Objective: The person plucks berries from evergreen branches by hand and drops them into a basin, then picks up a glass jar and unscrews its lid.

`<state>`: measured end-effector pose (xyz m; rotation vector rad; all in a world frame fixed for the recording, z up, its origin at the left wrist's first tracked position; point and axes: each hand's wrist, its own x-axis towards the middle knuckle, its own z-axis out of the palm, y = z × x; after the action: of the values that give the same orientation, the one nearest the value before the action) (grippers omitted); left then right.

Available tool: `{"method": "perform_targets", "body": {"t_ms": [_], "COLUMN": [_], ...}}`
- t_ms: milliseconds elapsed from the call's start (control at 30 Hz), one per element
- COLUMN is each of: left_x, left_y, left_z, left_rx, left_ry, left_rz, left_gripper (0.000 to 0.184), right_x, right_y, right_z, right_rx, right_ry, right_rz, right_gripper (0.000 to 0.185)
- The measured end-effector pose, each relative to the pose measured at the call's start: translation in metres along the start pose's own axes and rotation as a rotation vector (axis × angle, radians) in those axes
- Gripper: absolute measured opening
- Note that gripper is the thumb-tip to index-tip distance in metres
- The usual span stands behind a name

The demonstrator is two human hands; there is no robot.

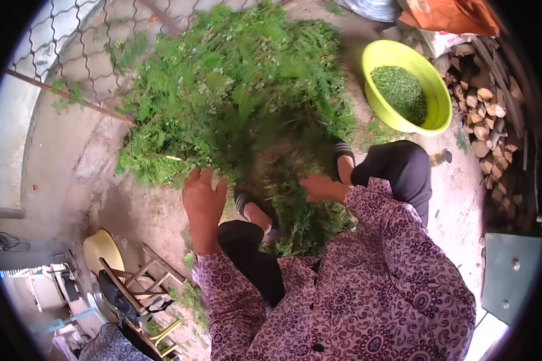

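Note:
A large heap of leafy green plants covers the ground in front of me, and more stems lie between my feet. My left hand is held at the near left edge of the heap, fingers apart, with nothing visible in it. Over the greens between my legs is my right hand, its fingers pointing left and partly blurred; whether they hold anything is too unclear to tell. Beyond my right knee stands a yellow-green basin with small green pods or pieces inside.
Stacked firewood lines the right side, below an orange bag. A metal grille is at the upper left. Wooden chair frames and a yellow bowl stand at the lower left. A green panel is at the lower right.

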<state>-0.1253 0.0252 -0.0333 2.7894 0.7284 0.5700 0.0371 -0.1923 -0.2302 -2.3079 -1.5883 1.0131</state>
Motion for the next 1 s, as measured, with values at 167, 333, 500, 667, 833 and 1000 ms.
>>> {"method": "perform_targets", "body": {"t_ms": [167, 333, 500, 667, 833, 1000], "left_x": [0.000, -0.007, -0.005, -0.022, -0.023, -0.020], "left_y": [0.012, 0.028, 0.054, 0.081, 0.093, 0.098], "left_z": [-0.023, -0.016, -0.011, 0.006, -0.003, -0.013], "left_rx": [-0.123, -0.056, -0.175, -0.261, -0.244, -0.251], "left_ry": [-0.028, -0.090, -0.315, -0.444, -0.355, -0.330], "left_rz": [-0.092, -0.069, 0.032, 0.237, 0.338, 0.364], "left_gripper": [0.032, 0.032, 0.037, 0.036, 0.031, 0.031], "right_x": [0.053, 0.104, 0.115, 0.089, 0.031, 0.056], "right_y": [0.005, -0.006, -0.017, -0.010, -0.075, -0.077], "right_z": [0.028, 0.019, 0.029, 0.171, 0.134, 0.152], "right_rx": [0.230, 0.155, 0.069, -0.094, -0.027, 0.042], "right_ry": [0.138, 0.015, -0.144, -0.089, -0.371, -0.543], "right_rz": [-0.024, 0.253, 0.390, 0.427, 0.074, -0.180], "right_gripper": [0.068, 0.086, 0.086, 0.078, 0.061, 0.047]}}
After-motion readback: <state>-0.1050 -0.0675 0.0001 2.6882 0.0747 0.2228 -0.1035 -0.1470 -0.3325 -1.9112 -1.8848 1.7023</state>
